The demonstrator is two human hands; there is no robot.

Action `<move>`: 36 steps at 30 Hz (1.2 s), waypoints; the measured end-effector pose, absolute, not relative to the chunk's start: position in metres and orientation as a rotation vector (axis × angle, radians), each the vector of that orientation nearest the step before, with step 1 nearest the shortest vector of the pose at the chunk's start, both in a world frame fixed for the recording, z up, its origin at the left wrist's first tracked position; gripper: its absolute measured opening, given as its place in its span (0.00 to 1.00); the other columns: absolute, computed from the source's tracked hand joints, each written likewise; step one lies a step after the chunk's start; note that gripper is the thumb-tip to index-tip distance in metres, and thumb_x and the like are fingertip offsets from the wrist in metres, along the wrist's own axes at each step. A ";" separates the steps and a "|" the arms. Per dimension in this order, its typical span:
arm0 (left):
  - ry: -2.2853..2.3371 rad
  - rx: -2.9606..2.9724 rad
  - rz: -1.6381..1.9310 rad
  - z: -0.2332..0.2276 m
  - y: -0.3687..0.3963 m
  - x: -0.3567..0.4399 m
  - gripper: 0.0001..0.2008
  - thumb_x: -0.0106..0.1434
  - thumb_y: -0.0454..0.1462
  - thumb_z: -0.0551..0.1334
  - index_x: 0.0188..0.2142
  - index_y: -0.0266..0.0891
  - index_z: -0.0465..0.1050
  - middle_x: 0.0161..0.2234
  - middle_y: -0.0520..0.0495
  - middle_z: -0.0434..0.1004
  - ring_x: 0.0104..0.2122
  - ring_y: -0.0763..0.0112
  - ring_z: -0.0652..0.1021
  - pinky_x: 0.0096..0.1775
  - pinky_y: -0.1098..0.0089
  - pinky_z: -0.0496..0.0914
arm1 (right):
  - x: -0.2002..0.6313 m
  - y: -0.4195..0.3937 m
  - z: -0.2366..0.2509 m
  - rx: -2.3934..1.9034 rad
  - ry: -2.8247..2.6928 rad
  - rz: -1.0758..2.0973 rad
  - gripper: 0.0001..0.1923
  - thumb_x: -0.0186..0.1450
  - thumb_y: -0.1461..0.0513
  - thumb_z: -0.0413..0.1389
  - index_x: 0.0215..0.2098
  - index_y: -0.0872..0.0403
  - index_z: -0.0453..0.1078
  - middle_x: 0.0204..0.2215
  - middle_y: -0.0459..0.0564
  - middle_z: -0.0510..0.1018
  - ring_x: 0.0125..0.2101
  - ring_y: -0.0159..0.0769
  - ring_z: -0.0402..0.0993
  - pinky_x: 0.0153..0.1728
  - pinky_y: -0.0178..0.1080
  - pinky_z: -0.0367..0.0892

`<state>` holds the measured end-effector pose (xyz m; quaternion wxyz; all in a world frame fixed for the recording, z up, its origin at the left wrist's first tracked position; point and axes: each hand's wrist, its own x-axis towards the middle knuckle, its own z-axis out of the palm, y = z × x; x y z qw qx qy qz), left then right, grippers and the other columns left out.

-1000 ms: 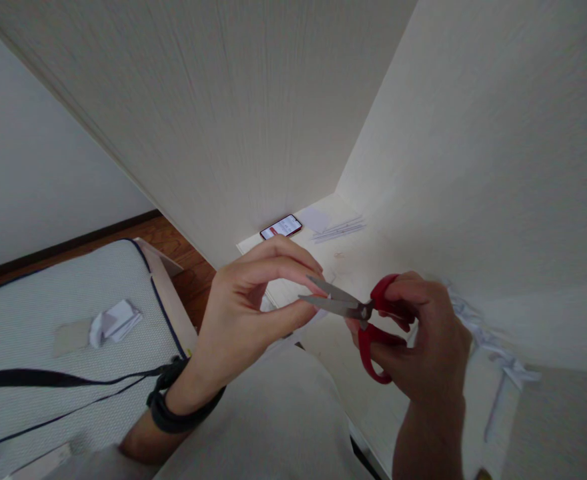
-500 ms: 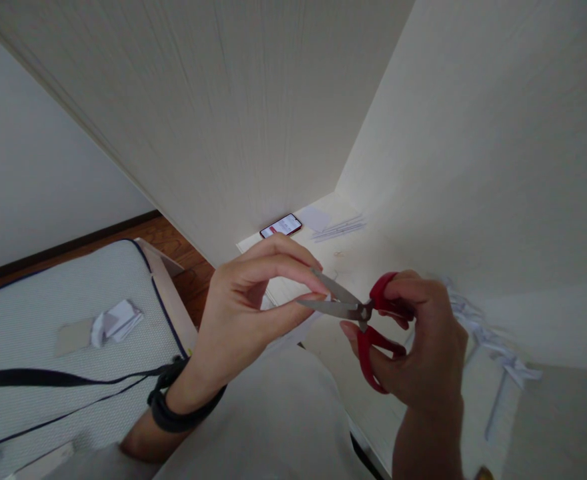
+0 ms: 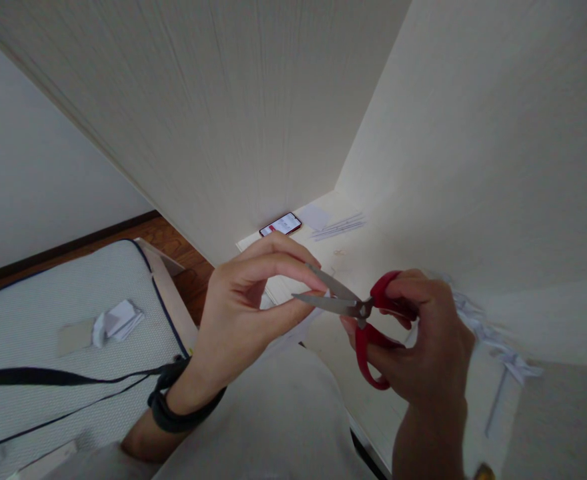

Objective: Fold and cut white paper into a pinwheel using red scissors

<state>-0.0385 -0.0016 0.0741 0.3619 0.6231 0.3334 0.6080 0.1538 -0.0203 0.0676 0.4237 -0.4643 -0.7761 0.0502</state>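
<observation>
My right hand grips a pair of scissors by the red handles, thumb in the lower loop and fingers in the upper one. The grey blades are parted and point left, across the fingertips of my left hand. Between thumb and fingers, that left hand pinches a piece of white paper. Part of the paper shows between the blades, and the rest hangs below the thumb, partly hidden by the hand. A dark band is around my left wrist.
A phone with a lit screen lies by the panel, near a paper square and thin paper strips. White paper pieces lie along the right wall. On the mattress at left is a folded paper bundle.
The scissors have shifted slightly left, so their tips reach a little farther past my left fingertips. My left hand keeps nearly the same place and still pinches the paper.
</observation>
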 end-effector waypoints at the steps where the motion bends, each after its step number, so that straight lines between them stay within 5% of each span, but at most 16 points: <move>1: 0.866 1.603 1.565 0.074 -0.002 -0.039 0.08 0.57 0.28 0.68 0.29 0.44 0.80 0.31 0.50 0.77 0.33 0.71 0.75 0.36 0.69 0.70 | 0.154 -0.020 0.068 -1.164 -1.942 0.130 0.19 0.54 0.65 0.63 0.40 0.47 0.60 0.30 0.47 0.74 0.28 0.40 0.72 0.24 0.42 0.69; 14: 0.751 1.655 1.602 0.075 0.003 -0.041 0.08 0.56 0.26 0.68 0.29 0.40 0.80 0.30 0.50 0.77 0.32 0.72 0.77 0.31 0.72 0.70 | 0.153 -0.020 0.069 -1.155 -1.943 0.177 0.21 0.53 0.66 0.64 0.40 0.47 0.61 0.31 0.46 0.75 0.24 0.37 0.70 0.19 0.39 0.66; 36: 0.781 1.624 1.583 0.072 0.000 -0.043 0.06 0.57 0.26 0.68 0.31 0.37 0.80 0.33 0.51 0.77 0.36 0.75 0.76 0.39 0.75 0.70 | 0.153 -0.017 0.067 -1.089 -1.938 0.184 0.19 0.54 0.65 0.65 0.38 0.48 0.63 0.29 0.45 0.74 0.23 0.34 0.68 0.19 0.37 0.64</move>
